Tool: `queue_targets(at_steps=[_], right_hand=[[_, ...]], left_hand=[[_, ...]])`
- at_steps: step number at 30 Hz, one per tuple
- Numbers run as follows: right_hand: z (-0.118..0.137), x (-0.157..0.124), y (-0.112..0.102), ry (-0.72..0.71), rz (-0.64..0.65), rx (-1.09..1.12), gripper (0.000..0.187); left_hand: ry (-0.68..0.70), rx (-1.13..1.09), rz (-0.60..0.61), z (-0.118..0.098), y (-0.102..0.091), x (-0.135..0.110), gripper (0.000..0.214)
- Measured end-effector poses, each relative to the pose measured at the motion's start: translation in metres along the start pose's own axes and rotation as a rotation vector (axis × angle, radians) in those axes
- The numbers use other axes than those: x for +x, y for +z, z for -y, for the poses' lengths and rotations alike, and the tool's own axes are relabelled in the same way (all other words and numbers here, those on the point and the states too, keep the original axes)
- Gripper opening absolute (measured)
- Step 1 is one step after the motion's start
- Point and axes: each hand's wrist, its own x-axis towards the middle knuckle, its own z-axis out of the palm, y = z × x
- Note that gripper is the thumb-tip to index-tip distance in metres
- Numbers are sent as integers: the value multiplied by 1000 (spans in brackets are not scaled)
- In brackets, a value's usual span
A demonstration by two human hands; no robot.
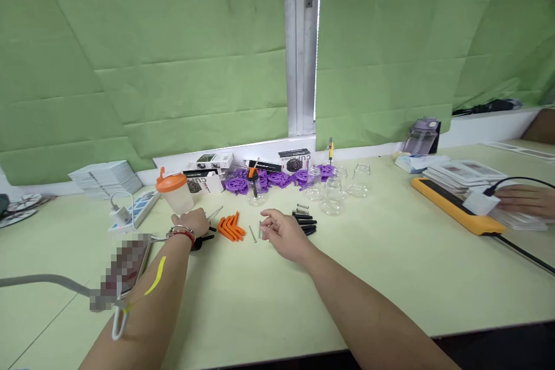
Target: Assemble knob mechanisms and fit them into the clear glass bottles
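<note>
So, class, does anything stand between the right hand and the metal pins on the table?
Nothing visible does. The right hand is right beside the metal pins; the orange pieces lie further left, beyond them.

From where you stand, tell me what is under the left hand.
A black piece pokes out beneath the left hand; the rest is hidden.

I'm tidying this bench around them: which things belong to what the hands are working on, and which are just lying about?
Likely in use: metal rod gripped by the left hand; metal pins at the right hand; orange angled pieces; black parts; springs.
Lying about: orange-lidded cup; power strip; purple bottle; stack of cards.
</note>
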Motion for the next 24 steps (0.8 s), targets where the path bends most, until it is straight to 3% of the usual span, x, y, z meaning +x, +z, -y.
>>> queue_targets(at_steps=[3, 5, 7, 9, 13, 19, 24], right_hand=[[-1, 1, 0, 0, -21, -29, 31], [-1, 2, 0, 1, -34, -51, 29], [0, 2, -1, -3, -52, -84, 27], [2, 2, -3, -7, -87, -128, 24], [2, 6, -14, 17, -255, -145, 25], [-3, 15, -32, 112, -492, -5, 25], [-3, 18, -40, 149, -529, 119, 26]], left_hand=[[26, -12, -99, -20, -10, -1, 41], [156, -142, -264, -45, -19, -3, 59], [320, -278, -349, -75, -26, -3, 73], [438, -360, -362, -104, -29, 1, 81], [493, -476, -296, -141, -21, 20, 78], [497, -588, -334, -147, -5, 36, 55], [527, -761, -517, -138, -21, 19, 52]])
